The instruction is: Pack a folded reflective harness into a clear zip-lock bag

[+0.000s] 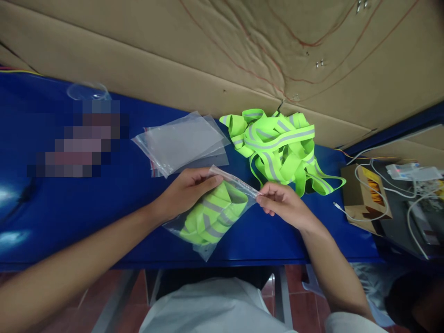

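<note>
A clear zip bag (239,178) holds a folded neon-green strap (215,215) with grey stripes, above the near part of the blue table. My left hand (189,189) grips the bag's upper left corner, thumb on top. The right end of the bag's top edge is pinched between the fingers of my right hand (277,201). Several flat clear bags (183,141) lie beyond my left hand. Past my right hand is a tangled heap of neon-green straps (277,143).
Brown cardboard (156,60) stands along the back of the blue table (138,240). On the right are an open cardboard box (362,199), white cables and a power strip (411,172). A clear round object (88,91) is at the far left. Part of a person (398,296) shows at lower right.
</note>
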Demonstrator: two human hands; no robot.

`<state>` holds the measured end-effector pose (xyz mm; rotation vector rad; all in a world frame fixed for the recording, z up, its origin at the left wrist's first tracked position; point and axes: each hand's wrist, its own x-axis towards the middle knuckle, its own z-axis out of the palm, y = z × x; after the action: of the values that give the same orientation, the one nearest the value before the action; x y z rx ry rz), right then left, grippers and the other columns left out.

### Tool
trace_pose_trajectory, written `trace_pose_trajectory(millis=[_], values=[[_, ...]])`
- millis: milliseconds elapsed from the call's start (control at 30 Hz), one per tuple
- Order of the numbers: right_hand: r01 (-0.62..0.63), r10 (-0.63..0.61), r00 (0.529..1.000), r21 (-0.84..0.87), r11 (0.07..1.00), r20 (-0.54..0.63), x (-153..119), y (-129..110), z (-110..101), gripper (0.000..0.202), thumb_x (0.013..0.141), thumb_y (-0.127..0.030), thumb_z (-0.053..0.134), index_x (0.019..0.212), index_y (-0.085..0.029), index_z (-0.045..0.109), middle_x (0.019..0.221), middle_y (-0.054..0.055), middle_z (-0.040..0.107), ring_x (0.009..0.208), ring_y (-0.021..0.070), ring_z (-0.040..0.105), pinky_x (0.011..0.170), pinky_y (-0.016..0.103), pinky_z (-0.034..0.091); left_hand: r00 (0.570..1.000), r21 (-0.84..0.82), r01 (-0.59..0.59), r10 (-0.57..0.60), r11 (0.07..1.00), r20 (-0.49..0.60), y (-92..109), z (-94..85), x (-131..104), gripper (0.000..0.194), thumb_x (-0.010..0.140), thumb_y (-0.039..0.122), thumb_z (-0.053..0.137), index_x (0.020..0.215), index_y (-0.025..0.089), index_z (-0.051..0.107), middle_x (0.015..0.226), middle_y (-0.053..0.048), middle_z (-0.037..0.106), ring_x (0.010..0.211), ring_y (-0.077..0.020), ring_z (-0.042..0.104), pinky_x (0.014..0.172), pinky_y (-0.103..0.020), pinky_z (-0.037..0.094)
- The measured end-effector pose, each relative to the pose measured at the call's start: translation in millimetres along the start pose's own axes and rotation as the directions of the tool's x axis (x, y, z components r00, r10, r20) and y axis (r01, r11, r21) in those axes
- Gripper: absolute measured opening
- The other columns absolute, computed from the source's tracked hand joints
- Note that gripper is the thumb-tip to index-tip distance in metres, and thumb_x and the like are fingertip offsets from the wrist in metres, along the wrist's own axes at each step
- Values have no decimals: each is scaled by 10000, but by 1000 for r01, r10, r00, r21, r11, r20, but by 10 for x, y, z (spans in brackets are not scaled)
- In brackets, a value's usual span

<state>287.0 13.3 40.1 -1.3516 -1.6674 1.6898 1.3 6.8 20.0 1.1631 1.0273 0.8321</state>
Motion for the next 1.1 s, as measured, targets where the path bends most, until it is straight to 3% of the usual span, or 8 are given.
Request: trace_pose_trajectory(millis=[133, 233, 300, 500, 733, 1100], values=[[112, -112, 994, -6, 994, 4, -1, 14, 35, 225, 941, -356, 741, 836, -190, 632, 651, -41, 587, 569, 83, 538, 522, 197, 432, 999, 42, -38, 38, 998, 10, 1, 15, -9, 464, 946, 574, 725, 1097, 144, 809, 880, -52, 781, 770, -169, 700, 664, -206, 544], [163, -163, 985, 18, 987, 53, 0, 25, 64, 179, 955, -353, 726, 939, -192, 647, 762, -26, 610, 646, 99, 585, 586, 220, 491, 998, 63, -57, 56, 996, 22, 18, 32, -19, 461, 953, 571, 707, 1073, 137, 806, 854, -52, 767, 737, -168, 685, 625, -208, 532], [174, -175, 983, 20, 985, 54, 8, 31, 87, 190, 975, -378, 705, 974, -196, 651, 792, -20, 610, 657, 104, 587, 594, 230, 495, 996, 66, -77, 75, 995, 41, 26, 45, -25, 461, 950, 566, 705, 1062, 130, 805, 867, -59, 766, 745, -172, 684, 622, -212, 537], [221, -223, 974, -42, 974, -38, 43, 54, 162, 280, 967, -423, 703, 837, -191, 615, 714, -30, 542, 615, 94, 466, 557, 229, 377, 996, 97, -78, 73, 992, 55, 17, 65, -34, 424, 959, 537, 685, 1054, 139, 797, 832, -46, 748, 746, -174, 684, 621, -216, 545], [244, -246, 968, -34, 969, -53, 43, 69, 230, 193, 968, -372, 690, 912, -194, 641, 773, -18, 599, 648, 99, 506, 600, 241, 390, 993, 145, -86, 74, 986, 89, 23, 91, -39, 423, 983, 536, 647, 1059, 148, 796, 862, -38, 746, 773, -172, 679, 646, -211, 527], [257, -259, 962, -35, 966, -89, 53, 114, 291, 199, 970, -367, 699, 883, -203, 627, 726, -35, 559, 622, 101, 479, 581, 249, 373, 993, 166, -62, 45, 984, 105, -17, 151, -34, 434, 989, 541, 614, 973, 130, 750, 814, -26, 703, 684, -135, 596, 586, -198, 454]])
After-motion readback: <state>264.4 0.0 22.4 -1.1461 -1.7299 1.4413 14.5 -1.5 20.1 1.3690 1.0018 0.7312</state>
